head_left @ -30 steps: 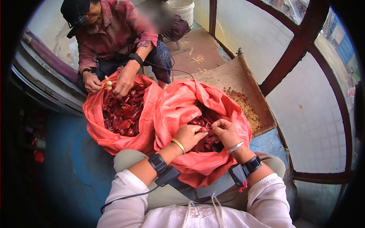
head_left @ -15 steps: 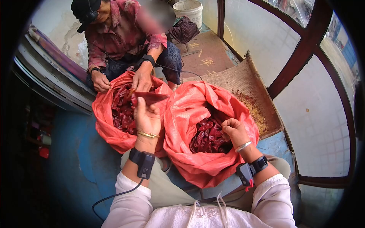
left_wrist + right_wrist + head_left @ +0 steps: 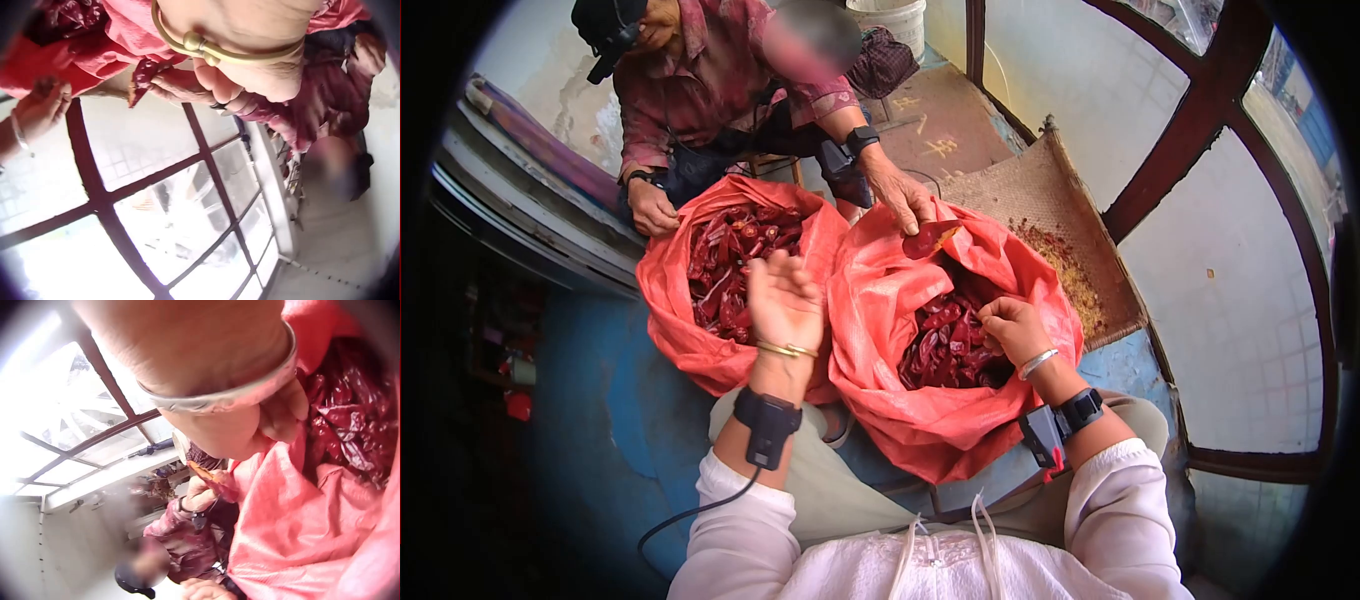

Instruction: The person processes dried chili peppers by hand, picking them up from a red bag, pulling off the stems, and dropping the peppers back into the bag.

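My left hand (image 3: 787, 308) is raised by the right edge of the left red woven bag (image 3: 690, 365), palm up, fingers relaxed, with nothing in it. Over the mouth of the right red woven bag (image 3: 870, 330) is my right hand (image 3: 1015, 332), its fingers curled and thumb against them; no object shows between them. Dried red chili peppers (image 3: 945, 345) lie inside this bag, just beyond the fingertips. The other person's hand (image 3: 903, 200) reaches to the far rim of the right bag, holding a chili pepper (image 3: 928, 240) with an orange inside showing.
Beyond the left bag sits a person in a red patterned shirt (image 3: 710, 90), the other hand at its rim. A woven mat (image 3: 1040, 180) with yellow and red bits lies at the right, beside framed window panels (image 3: 1240, 290). A white bucket (image 3: 895, 22) stands behind.
My left hand moved from the right bag to the left, carrying a chili pepper, and is now empty. The other person's hand has swung right with a pepper. My right hand stayed over its bag.
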Action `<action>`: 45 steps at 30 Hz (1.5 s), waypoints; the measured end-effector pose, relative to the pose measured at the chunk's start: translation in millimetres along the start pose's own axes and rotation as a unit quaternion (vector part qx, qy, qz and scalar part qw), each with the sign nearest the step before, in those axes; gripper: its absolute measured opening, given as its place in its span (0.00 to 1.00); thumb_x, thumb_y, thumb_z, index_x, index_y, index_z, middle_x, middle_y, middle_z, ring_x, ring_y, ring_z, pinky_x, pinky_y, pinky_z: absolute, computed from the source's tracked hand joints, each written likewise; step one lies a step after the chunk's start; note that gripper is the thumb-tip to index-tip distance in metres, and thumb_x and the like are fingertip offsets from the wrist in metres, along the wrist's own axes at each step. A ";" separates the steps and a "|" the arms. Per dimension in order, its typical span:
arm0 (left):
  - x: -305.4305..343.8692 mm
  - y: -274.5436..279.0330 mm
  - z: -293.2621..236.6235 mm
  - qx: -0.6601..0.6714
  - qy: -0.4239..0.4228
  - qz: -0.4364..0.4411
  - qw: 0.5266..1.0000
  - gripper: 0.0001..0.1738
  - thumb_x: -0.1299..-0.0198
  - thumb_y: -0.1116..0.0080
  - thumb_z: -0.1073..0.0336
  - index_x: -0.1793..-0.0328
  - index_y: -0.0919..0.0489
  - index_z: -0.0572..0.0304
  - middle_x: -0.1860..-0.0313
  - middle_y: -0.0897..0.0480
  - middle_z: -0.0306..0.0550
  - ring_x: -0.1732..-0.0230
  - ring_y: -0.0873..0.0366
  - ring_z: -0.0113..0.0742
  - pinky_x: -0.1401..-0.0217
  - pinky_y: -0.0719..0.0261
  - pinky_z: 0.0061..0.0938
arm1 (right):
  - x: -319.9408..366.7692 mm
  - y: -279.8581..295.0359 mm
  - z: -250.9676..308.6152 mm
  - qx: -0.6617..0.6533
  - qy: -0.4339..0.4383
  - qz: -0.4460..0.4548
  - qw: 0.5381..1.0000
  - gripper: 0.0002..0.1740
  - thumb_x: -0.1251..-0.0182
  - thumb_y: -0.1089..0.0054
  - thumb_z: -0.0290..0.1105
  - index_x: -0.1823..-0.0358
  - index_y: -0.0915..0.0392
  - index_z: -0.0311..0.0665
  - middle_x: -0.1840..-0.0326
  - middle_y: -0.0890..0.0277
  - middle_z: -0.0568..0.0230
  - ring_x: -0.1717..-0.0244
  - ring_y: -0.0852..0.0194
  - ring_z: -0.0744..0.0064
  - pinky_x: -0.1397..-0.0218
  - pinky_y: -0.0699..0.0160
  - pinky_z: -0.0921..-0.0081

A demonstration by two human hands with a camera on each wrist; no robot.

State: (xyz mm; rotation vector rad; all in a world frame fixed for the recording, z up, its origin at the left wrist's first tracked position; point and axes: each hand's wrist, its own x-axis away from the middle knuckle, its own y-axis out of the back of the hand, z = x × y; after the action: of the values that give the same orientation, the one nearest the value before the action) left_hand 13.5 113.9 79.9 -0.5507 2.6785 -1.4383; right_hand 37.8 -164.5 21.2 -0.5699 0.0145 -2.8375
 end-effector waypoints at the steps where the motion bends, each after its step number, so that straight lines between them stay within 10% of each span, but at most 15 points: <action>1: 7.6 -7.4 17.8 -0.022 0.043 0.024 0.999 0.16 0.41 0.58 0.53 0.67 0.26 0.57 0.73 0.23 0.40 0.75 0.27 0.27 0.75 0.29 0.19 | -5.1 1.7 -7.5 0.048 0.002 0.010 0.999 0.03 0.49 0.50 0.24 0.75 0.28 0.34 0.83 0.29 0.66 0.82 0.31 0.74 0.79 0.32 0.80; 5: 35.4 -26.2 75.6 -0.353 0.284 0.230 0.861 0.11 0.41 0.55 0.62 0.57 0.29 0.60 0.69 0.23 0.42 0.70 0.25 0.25 0.69 0.27 0.18 | -20.4 5.7 -41.0 0.443 0.063 0.065 0.892 0.11 0.53 0.49 0.31 0.68 0.23 0.38 0.68 0.24 0.56 0.63 0.26 0.60 0.58 0.29 0.70; 6: 39.5 -28.7 90.0 -0.482 0.290 0.303 0.770 0.11 0.42 0.55 0.64 0.57 0.29 0.62 0.69 0.23 0.42 0.67 0.25 0.27 0.66 0.27 0.21 | -20.7 4.8 -42.4 0.444 0.062 0.066 0.891 0.11 0.53 0.49 0.31 0.68 0.23 0.38 0.68 0.24 0.56 0.63 0.26 0.60 0.58 0.29 0.70; 8: 43.8 -16.9 109.6 -0.687 0.084 0.497 0.524 0.14 0.49 0.49 0.59 0.63 0.25 0.63 0.67 0.23 0.51 0.64 0.25 0.44 0.61 0.28 0.32 | -22.4 0.9 -51.5 0.639 0.036 0.159 0.752 0.12 0.52 0.51 0.31 0.65 0.24 0.39 0.62 0.26 0.54 0.59 0.28 0.59 0.54 0.30 0.70; 10: 51.0 -0.9 120.3 -0.801 0.069 0.525 0.280 0.19 0.51 0.48 0.54 0.63 0.25 0.63 0.65 0.24 0.56 0.62 0.26 0.48 0.59 0.28 0.35 | -26.9 6.0 -80.3 0.653 -0.028 0.170 0.738 0.15 0.52 0.53 0.30 0.61 0.24 0.40 0.50 0.34 0.54 0.51 0.34 0.57 0.50 0.32 0.68; 13: 60.5 1.8 119.2 -0.832 0.179 0.496 0.174 0.20 0.50 0.49 0.51 0.62 0.23 0.60 0.63 0.23 0.54 0.58 0.26 0.46 0.56 0.29 0.35 | -23.9 2.9 -85.8 0.730 -0.057 0.240 0.638 0.17 0.50 0.53 0.31 0.57 0.25 0.42 0.39 0.49 0.61 0.42 0.50 0.57 0.46 0.38 0.62; 23: 51.3 -0.2 113.5 -0.807 0.255 0.490 0.210 0.23 0.50 0.50 0.49 0.60 0.24 0.63 0.65 0.22 0.57 0.59 0.25 0.50 0.54 0.29 0.37 | -26.9 -2.2 -113.7 0.737 0.080 0.207 0.638 0.17 0.49 0.55 0.34 0.57 0.26 0.40 0.42 0.46 0.61 0.41 0.50 0.59 0.47 0.39 0.60; 26: 37.8 21.3 109.1 -0.843 0.279 0.372 0.271 0.26 0.50 0.50 0.53 0.52 0.32 0.68 0.59 0.26 0.62 0.56 0.28 0.54 0.52 0.32 0.38 | -21.9 -6.2 -102.0 0.688 0.064 0.184 0.700 0.18 0.50 0.51 0.36 0.57 0.27 0.38 0.44 0.43 0.60 0.43 0.46 0.58 0.47 0.38 0.61; 32: 18.5 26.5 134.9 -0.841 0.119 0.262 0.458 0.30 0.52 0.45 0.59 0.45 0.39 0.69 0.47 0.34 0.62 0.44 0.37 0.50 0.44 0.38 0.34 | -13.0 1.7 -84.8 0.611 0.084 0.194 0.763 0.22 0.56 0.43 0.39 0.58 0.27 0.37 0.50 0.37 0.55 0.48 0.39 0.57 0.47 0.36 0.70; 34: -4.6 28.2 151.6 -0.734 0.032 0.229 0.638 0.33 0.53 0.45 0.60 0.43 0.41 0.70 0.45 0.36 0.62 0.41 0.39 0.49 0.42 0.40 0.33 | -16.1 3.5 -83.3 0.618 0.069 0.213 0.754 0.21 0.56 0.44 0.40 0.59 0.26 0.37 0.50 0.36 0.54 0.49 0.37 0.57 0.47 0.35 0.69; 36: -24.6 26.3 149.8 -0.662 0.128 0.192 0.713 0.37 0.54 0.45 0.59 0.41 0.44 0.72 0.41 0.42 0.63 0.39 0.44 0.49 0.38 0.45 0.32 | -11.6 3.3 -87.7 0.621 0.049 0.235 0.746 0.21 0.55 0.45 0.41 0.60 0.25 0.36 0.51 0.36 0.53 0.50 0.36 0.56 0.47 0.35 0.69; 37: -26.3 20.3 150.3 -0.770 0.053 0.101 0.628 0.40 0.56 0.45 0.57 0.39 0.47 0.71 0.40 0.43 0.64 0.37 0.48 0.53 0.36 0.50 0.32 | -9.7 3.8 -89.3 0.623 0.046 0.241 0.743 0.21 0.55 0.46 0.41 0.60 0.25 0.36 0.51 0.35 0.52 0.51 0.35 0.56 0.47 0.35 0.69; 40: -42.8 28.6 153.1 -0.754 -0.156 0.021 0.638 0.33 0.54 0.46 0.59 0.44 0.41 0.73 0.43 0.40 0.66 0.40 0.44 0.53 0.38 0.46 0.35 | -7.7 11.8 -97.2 0.619 0.066 0.236 0.746 0.20 0.54 0.47 0.41 0.61 0.25 0.36 0.52 0.34 0.51 0.54 0.32 0.56 0.47 0.35 0.70; 44: -35.6 27.5 146.6 -0.782 -0.094 0.107 0.607 0.29 0.54 0.46 0.60 0.48 0.36 0.71 0.50 0.32 0.64 0.48 0.34 0.51 0.45 0.38 0.34 | -9.3 15.9 -89.0 0.429 0.125 0.140 0.884 0.17 0.52 0.46 0.34 0.59 0.26 0.33 0.55 0.33 0.52 0.57 0.32 0.59 0.52 0.33 0.72; 45: -27.3 28.6 149.2 -0.737 0.033 0.185 0.649 0.26 0.53 0.46 0.62 0.48 0.34 0.70 0.55 0.28 0.60 0.52 0.30 0.45 0.48 0.34 0.31 | -9.5 15.2 -83.1 0.334 0.115 0.096 0.931 0.15 0.50 0.47 0.29 0.60 0.26 0.32 0.57 0.33 0.54 0.58 0.31 0.63 0.53 0.33 0.74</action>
State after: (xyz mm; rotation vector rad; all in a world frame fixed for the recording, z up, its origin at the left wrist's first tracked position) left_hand 62.4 18.4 -31.1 0.1332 3.0633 1.0943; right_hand 18.1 -180.2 -60.0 -0.0748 -0.7737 -2.4702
